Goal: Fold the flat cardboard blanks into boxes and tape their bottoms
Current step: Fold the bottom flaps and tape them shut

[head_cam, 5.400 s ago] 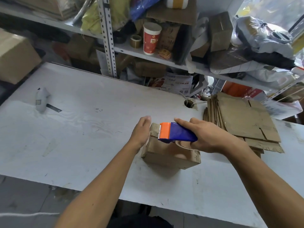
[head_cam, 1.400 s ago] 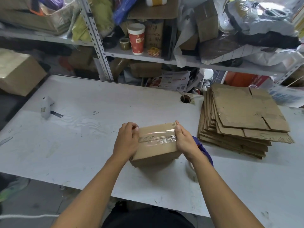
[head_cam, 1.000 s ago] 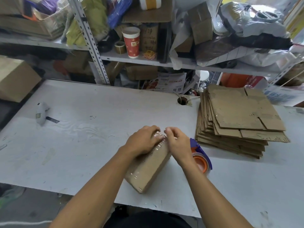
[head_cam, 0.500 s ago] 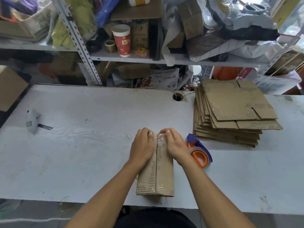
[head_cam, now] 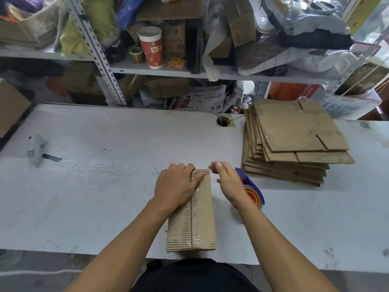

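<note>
A small folded cardboard box (head_cam: 200, 220) lies lengthwise on the white table (head_cam: 105, 186), its taped seam facing up and running towards me. My left hand (head_cam: 176, 186) lies flat on the box's far left part, fingers pressing at the far end of the tape. Just right of the far end, my right hand (head_cam: 228, 182) hovers with straight fingers, holding nothing. The blue and orange tape dispenser (head_cam: 251, 189) lies on the table behind my right wrist, partly hidden. A stack of flat cardboard blanks (head_cam: 294, 140) sits at the right.
A grey box cutter (head_cam: 36, 151) lies far left on the table. A cable hole (head_cam: 222, 121) is near the back edge. Cluttered metal shelves with a red paper cup (head_cam: 152, 47) stand behind. The box's near end reaches the table's front edge.
The dispenser was put down and the box turned lengthwise towards me. In the last half second my right hand lifted off the box's far end; my left hand stays pressing.
</note>
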